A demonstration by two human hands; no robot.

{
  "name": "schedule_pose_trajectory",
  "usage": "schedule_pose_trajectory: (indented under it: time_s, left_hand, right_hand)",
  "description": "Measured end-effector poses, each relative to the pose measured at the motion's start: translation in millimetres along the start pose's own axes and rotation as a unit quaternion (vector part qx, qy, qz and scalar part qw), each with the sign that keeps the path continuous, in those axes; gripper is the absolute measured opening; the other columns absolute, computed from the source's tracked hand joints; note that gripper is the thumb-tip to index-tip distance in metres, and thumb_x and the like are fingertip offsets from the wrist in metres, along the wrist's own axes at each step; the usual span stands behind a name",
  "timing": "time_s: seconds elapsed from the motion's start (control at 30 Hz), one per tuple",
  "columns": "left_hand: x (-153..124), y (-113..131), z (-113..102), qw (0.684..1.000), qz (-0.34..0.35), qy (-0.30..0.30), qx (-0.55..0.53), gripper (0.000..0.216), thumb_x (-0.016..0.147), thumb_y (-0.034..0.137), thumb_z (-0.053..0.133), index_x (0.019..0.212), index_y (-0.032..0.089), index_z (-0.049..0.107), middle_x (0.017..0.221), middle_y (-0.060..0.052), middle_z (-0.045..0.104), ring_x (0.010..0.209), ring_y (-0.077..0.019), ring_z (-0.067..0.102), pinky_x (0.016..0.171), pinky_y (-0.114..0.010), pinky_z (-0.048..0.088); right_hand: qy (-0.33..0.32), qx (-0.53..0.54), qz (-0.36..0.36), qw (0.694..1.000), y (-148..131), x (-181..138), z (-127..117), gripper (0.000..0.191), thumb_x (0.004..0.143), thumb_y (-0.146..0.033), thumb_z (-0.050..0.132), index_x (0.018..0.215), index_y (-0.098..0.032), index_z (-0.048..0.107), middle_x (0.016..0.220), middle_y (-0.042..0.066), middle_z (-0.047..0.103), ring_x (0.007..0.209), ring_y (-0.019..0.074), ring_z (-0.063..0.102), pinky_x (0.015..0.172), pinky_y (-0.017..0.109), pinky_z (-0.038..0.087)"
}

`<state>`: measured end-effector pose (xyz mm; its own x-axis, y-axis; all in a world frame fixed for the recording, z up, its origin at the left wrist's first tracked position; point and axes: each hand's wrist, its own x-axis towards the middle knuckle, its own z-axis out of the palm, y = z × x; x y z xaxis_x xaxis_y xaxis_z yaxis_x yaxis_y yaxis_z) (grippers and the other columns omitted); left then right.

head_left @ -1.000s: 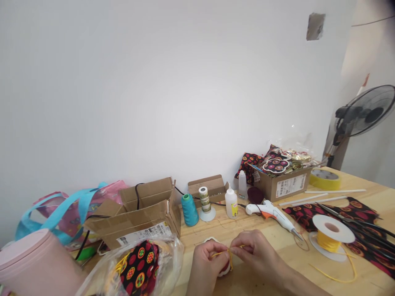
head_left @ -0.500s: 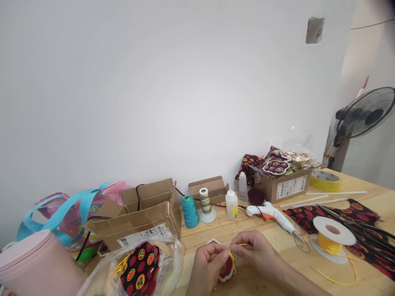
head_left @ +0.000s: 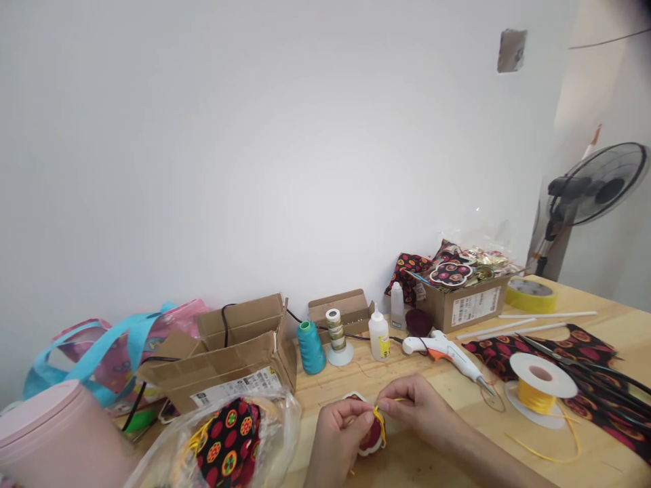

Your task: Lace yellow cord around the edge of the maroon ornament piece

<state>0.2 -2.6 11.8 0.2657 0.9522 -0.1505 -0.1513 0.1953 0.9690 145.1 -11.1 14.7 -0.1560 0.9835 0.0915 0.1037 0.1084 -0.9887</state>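
Observation:
Low in the middle of the view, my left hand [head_left: 340, 434] is closed around a small red fabric ornament with a white edge [head_left: 369, 434], held just above the wooden table [head_left: 442, 461]. My right hand [head_left: 420, 412] pinches a thin yellow cord [head_left: 379, 415] at the ornament's top. The fingertips of both hands meet over the cord. A spool of the same yellow cord [head_left: 540, 383] stands to the right, with a loose length trailing across the table.
A white glue gun [head_left: 447, 352], glue bottle [head_left: 379, 335], teal thread cone [head_left: 310, 347] and small spool [head_left: 336, 332] stand behind my hands. Cardboard boxes [head_left: 228, 356], a plastic bag of patterned fabric [head_left: 228, 440], a pink container [head_left: 55, 434], scissors [head_left: 574, 364] on fabric, yellow tape [head_left: 531, 294], a fan [head_left: 593, 186].
My hands have drawn closer together and the ornament has tipped up so its red face shows. The view has shifted slightly to the right.

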Motion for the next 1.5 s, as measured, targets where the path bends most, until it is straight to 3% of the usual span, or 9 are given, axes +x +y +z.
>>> schedule_pose_trajectory:
  time_s: [0.13, 0.3, 0.57, 0.8, 1.0, 1.27, 1.5]
  left_hand:
    - [-2, 3, 0, 1.0, 0.005, 0.004, 0.027, 0.025, 0.05, 0.033, 0.068, 0.056, 0.009, 0.062, 0.034, 0.005, 0.05, 0.029, -0.0013, 0.028, 0.034, -0.015, 0.019]
    - [0, 2, -1, 0.997, 0.013, 0.024, 0.069, 0.022, 0.051, 0.031, 0.067, 0.055, 0.01, 0.062, 0.031, 0.007, 0.046, 0.025, -0.0006, 0.022, 0.031, -0.016, 0.016]
    - [5, -5, -6, 0.998, 0.028, 0.01, 0.059, 0.023, 0.05, 0.03, 0.068, 0.055, 0.009, 0.063, 0.042, 0.0, 0.057, 0.039, -0.0075, 0.045, 0.041, -0.017, 0.032]
    - [3, -1, -2, 0.99, 0.035, 0.028, 0.134, 0.019, 0.053, 0.027, 0.065, 0.053, 0.009, 0.061, 0.041, 0.002, 0.052, 0.039, -0.0075, 0.042, 0.04, -0.018, 0.03]
    - [3, -4, -2, 0.997, 0.028, -0.012, 0.076, 0.022, 0.057, 0.031, 0.062, 0.056, 0.009, 0.06, 0.041, 0.002, 0.053, 0.039, -0.0061, 0.04, 0.04, -0.016, 0.027]
    - [7, -5, -5, 0.995, 0.042, 0.007, 0.087, 0.021, 0.054, 0.03, 0.065, 0.052, 0.009, 0.062, 0.04, 0.001, 0.054, 0.039, -0.0076, 0.042, 0.041, -0.018, 0.03]
    - [3, -2, -5, 0.991, 0.053, 0.003, 0.12, 0.017, 0.056, 0.024, 0.062, 0.051, 0.009, 0.063, 0.043, 0.0, 0.055, 0.041, -0.0085, 0.043, 0.042, -0.019, 0.032]
  right_hand:
    - [-0.042, 0.058, 0.009, 0.997, -4, -3, 3, 0.028, 0.059, -0.037, 0.062, 0.072, -0.012, 0.066, 0.065, 0.004, 0.067, 0.062, 0.0168, 0.059, 0.056, 0.024, 0.044]
    - [-0.03, 0.034, 0.024, 0.999, 2, -1, 4, 0.022, 0.061, -0.033, 0.061, 0.063, -0.012, 0.066, 0.056, 0.002, 0.065, 0.054, 0.0148, 0.058, 0.049, 0.022, 0.043]
    - [-0.018, 0.063, 0.042, 0.997, 7, 0, 6, 0.018, 0.062, -0.029, 0.059, 0.059, -0.012, 0.063, 0.054, 0.001, 0.064, 0.053, 0.0142, 0.058, 0.049, 0.021, 0.042]
    - [-0.021, 0.072, 0.043, 0.996, 8, 0, 5, 0.016, 0.062, -0.027, 0.059, 0.061, -0.011, 0.064, 0.057, 0.002, 0.065, 0.054, 0.0139, 0.058, 0.05, 0.022, 0.042]
    - [-0.002, 0.035, 0.032, 0.999, 12, 4, 2, 0.017, 0.062, -0.028, 0.059, 0.059, -0.012, 0.064, 0.052, 0.0, 0.063, 0.05, 0.011, 0.053, 0.047, 0.019, 0.038]
    - [-0.002, 0.012, 0.033, 0.999, 6, 3, 1, 0.02, 0.06, -0.03, 0.061, 0.061, -0.011, 0.067, 0.054, 0.001, 0.063, 0.05, 0.0116, 0.052, 0.048, 0.02, 0.038]
    - [0.008, -0.061, -0.029, 0.998, 4, 1, -1, 0.02, 0.064, -0.029, 0.057, 0.062, -0.013, 0.068, 0.058, 0.003, 0.063, 0.054, 0.0132, 0.051, 0.049, 0.02, 0.037]
